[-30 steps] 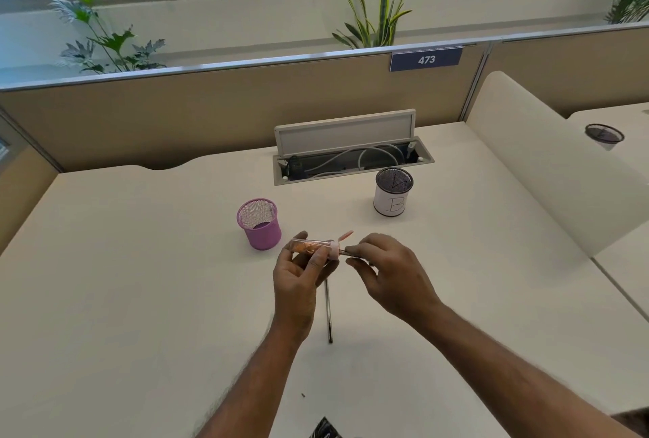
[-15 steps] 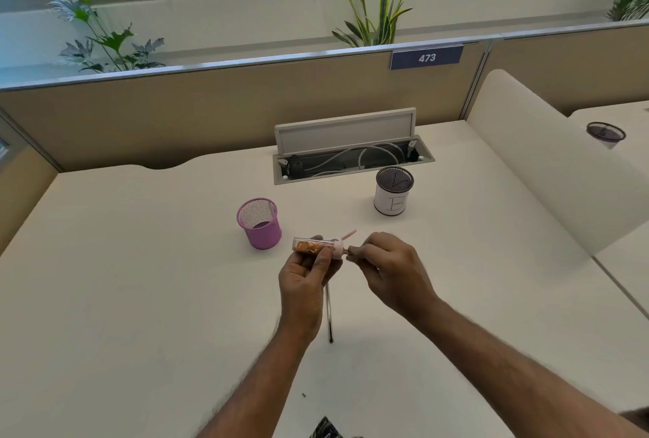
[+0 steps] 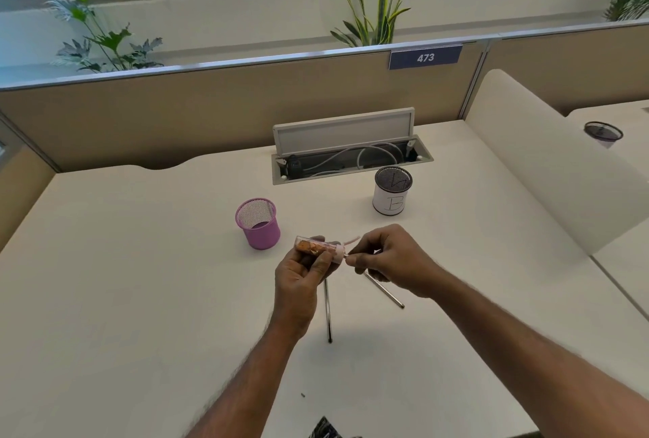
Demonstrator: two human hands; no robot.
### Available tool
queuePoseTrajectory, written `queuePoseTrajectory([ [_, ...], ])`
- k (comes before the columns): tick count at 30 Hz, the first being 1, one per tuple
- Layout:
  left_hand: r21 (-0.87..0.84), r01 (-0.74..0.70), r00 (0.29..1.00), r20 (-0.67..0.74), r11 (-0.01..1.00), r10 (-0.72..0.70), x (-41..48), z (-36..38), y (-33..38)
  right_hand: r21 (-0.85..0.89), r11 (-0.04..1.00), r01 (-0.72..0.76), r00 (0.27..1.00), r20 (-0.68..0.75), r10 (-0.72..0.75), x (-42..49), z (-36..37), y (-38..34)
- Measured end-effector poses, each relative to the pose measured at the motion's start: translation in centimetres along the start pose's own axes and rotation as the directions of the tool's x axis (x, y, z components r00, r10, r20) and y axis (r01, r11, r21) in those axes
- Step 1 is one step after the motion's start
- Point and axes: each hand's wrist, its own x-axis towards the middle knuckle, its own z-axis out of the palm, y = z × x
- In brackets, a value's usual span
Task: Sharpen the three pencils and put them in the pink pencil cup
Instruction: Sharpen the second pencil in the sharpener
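My left hand (image 3: 298, 279) grips a clear tube sharpener (image 3: 314, 247) with orange shavings inside and a pink cap. My right hand (image 3: 389, 260) pinches a dark pencil (image 3: 386, 291) whose tip meets the sharpener's cap; its back end sticks out below the hand, toward the lower right. A second dark pencil (image 3: 328, 314) lies on the desk under my left hand, pointing toward me. The pink mesh pencil cup (image 3: 260, 226) stands upright just to the left of and behind the sharpener. I see no third pencil.
A white-wrapped mesh cup marked B (image 3: 391, 197) stands behind my right hand. An open cable tray (image 3: 351, 160) with white cables lies at the back of the desk. A curved white divider (image 3: 548, 163) bounds the right side. A dark object (image 3: 326, 429) peeks in at the bottom edge.
My right hand has turned, and the back end of the held pencil now shows below it. The left hand keeps the sharpener in nearly the same place.
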Motion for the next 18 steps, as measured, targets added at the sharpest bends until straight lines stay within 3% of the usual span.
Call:
queuePoseTrajectory([
  [4,-0.015,-0.02,0.998,-0.068,1.0,0.019,0.1,-0.1,-0.2,-0.358,0.929,0.094,0.994,-0.016,-0.106,0.4,0.7,0.1],
  [6,-0.011,-0.031,0.995,-0.095,0.999,0.03,0.0,0.0,-0.3,-0.477,0.849,0.23,0.965,-0.005,-0.264,0.3,0.8,0.3],
  [9,0.019,-0.049,0.989,-0.138,0.999,0.051,-0.2,0.0,-0.4,-0.782,0.512,0.354,0.854,0.047,-0.518,-0.1,0.9,1.6],
  [11,0.037,-0.059,0.985,-0.163,0.998,0.064,-0.2,0.0,-0.5,-0.854,0.403,0.329,0.805,0.031,-0.592,-0.3,1.2,2.5],
  [15,-0.007,-0.076,0.986,-0.153,0.997,0.074,-0.4,0.7,-0.5,-0.858,0.398,0.325,0.76,-0.014,-0.65,-0.5,2.1,3.2],
  [18,-0.029,-0.077,0.989,-0.132,0.997,0.073,-0.5,0.8,-0.3,-0.813,0.478,0.332,0.785,-0.043,-0.618,-0.6,2.0,3.2],
])
